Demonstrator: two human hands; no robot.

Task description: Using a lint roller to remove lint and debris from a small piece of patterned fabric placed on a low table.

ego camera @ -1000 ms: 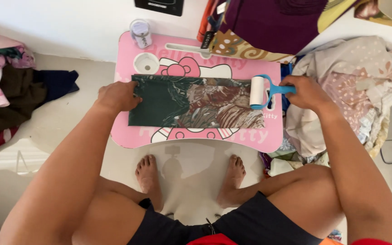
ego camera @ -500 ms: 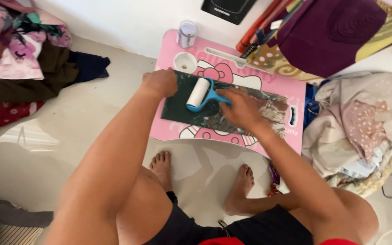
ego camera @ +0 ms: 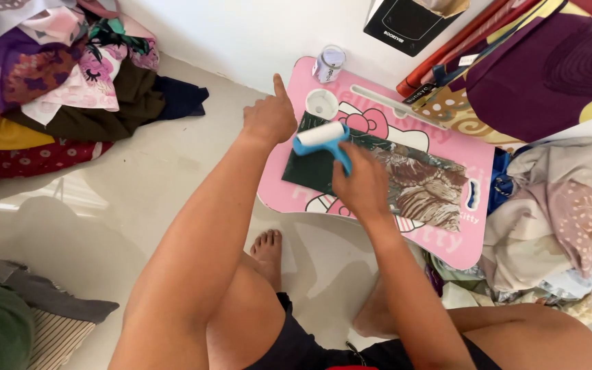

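Two hands work over a pink lap table (ego camera: pixel 289 199). The right hand (ego camera: pixel 359 183), nearer, is closed around the blue handle of a lint roller (ego camera: pixel 323 139), which lies on the dark cloth's (ego camera: pixel 405 181) left end. Beyond, the left hand (ego camera: pixel 269 118) hovers off the cloth, index finger pointing, holding nothing.

You've got one lint roller (ego camera: pixel 320 136), one folded cloth (ego camera: pixel 405 179) and one pink lap table (ego camera: pixel 474 243); one small jar (ego camera: pixel 328 63) at 12 o'clock, plus two clothes piles, at 10 (ego camera: pixel 56 75) and 3 (ego camera: pixel 563 219).
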